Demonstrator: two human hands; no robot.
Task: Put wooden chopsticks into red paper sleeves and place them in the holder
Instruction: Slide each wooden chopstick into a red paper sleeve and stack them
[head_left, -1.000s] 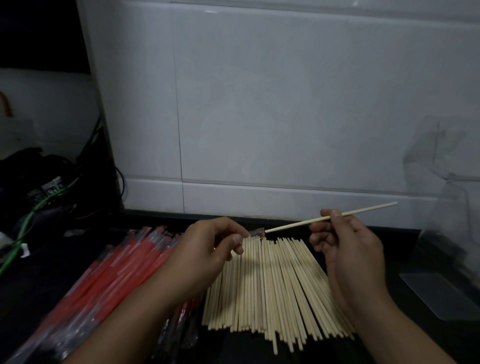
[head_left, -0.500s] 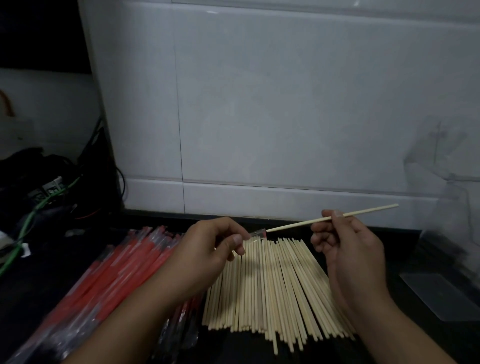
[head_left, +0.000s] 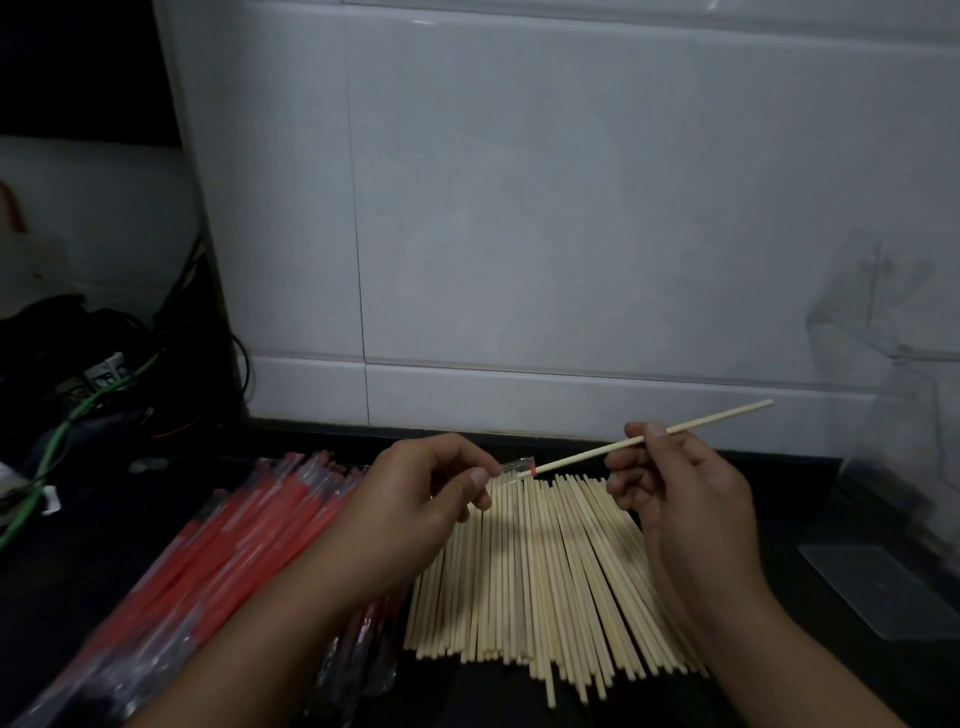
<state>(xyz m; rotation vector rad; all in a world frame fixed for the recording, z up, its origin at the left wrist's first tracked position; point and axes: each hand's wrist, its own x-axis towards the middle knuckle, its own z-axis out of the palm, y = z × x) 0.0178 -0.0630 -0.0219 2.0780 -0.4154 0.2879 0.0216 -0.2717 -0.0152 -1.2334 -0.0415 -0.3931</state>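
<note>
Chopstick (head_left: 649, 437) tip at sleeve (head_left: 518, 466) mouth, between both hands.

2 bare forearms, no sleeves; left hand (head_left: 415, 499), right hand (head_left: 680, 499).

Chopsticks (head_left: 540, 582), sleeves (head_left: 218, 561) on dark counter (head_left: 779, 691).

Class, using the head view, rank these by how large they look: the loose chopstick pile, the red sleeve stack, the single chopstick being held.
1-2. Chopstick pile and red sleeve stack: alike, arm hides part of the stack, so unranked.
3. Held chopstick, smallest.
</note>
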